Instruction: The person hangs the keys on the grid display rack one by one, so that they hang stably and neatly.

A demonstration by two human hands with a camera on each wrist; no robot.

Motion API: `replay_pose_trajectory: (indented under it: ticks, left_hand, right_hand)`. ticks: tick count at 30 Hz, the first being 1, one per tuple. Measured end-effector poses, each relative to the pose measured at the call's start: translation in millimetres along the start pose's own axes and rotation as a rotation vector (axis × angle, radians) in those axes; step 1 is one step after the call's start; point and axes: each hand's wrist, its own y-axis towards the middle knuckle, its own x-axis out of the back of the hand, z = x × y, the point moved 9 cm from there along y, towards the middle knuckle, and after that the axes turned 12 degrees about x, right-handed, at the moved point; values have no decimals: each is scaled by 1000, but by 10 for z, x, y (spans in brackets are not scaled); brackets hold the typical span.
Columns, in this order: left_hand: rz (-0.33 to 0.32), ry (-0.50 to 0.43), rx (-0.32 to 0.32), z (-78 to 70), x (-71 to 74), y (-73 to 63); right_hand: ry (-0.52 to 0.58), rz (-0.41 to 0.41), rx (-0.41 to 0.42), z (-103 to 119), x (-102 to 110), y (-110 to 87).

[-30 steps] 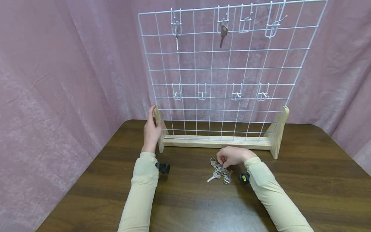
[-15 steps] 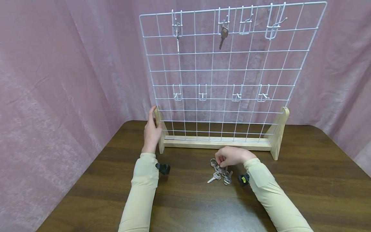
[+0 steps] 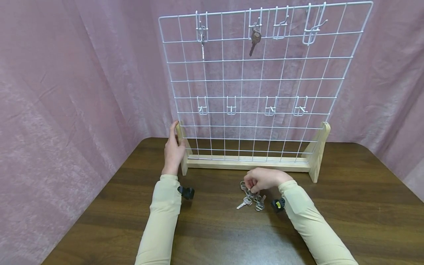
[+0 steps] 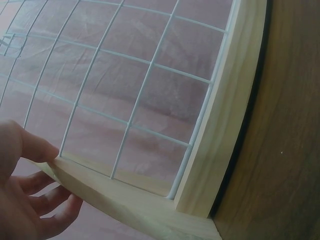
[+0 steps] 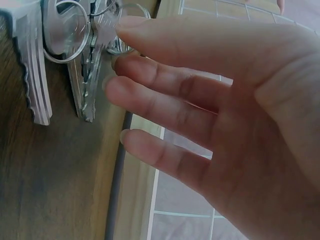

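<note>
1. Nearest, on the brown table (image 3: 212, 230): a small overlapping pile of keys (image 3: 247, 201), just in front of the wooden stand (image 3: 232, 164). By judgement, the part left to do; not yet hung, and too tangled to count.

2. Right at the pile: the right hand (image 3: 264, 178), forearm slanting in from the lower right, back of the hand uppermost. Fingers bent, thumb and a fingertip apparently pinching a key or its ring; exact piece hidden. In the right wrist view, remaining fingers gently curved and spread beside the metal.

3. Farther forward, at the left: the left hand (image 3: 173, 150), arm stretched out, clasped around the stand's left upright. Thumb on one face, fingers bent round the other. Seemingly a steadying grip, well apart from the pile.

4. Rising from the stand: a white wire grid (image 3: 242, 79), with four lower hooks (image 3: 270, 110), all bare.

5. At the top: two hung keys (image 3: 255, 38), blades downward, on the first and second upper hooks (image 3: 280, 25) from the left; third and fourth bare. Seemingly the finished share, so only partway along.

6. Farthest back: a pink curtain (image 3: 82, 73).
</note>
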Motion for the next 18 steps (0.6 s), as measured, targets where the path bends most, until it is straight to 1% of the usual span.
replay_pose_trajectory:
  ticks: [3, 9, 18]
  left_hand:
    - [1, 1, 3, -9, 1, -10]
    - [-4, 2, 4, -13, 3, -14]
    - [-11, 10, -1, -4, 8, -8]
  right_hand:
    - [-12, 5, -2, 3, 2, 3]
    - [15, 9, -12, 12, 7, -5]
    - [-3, -12, 18, 77, 79, -16]
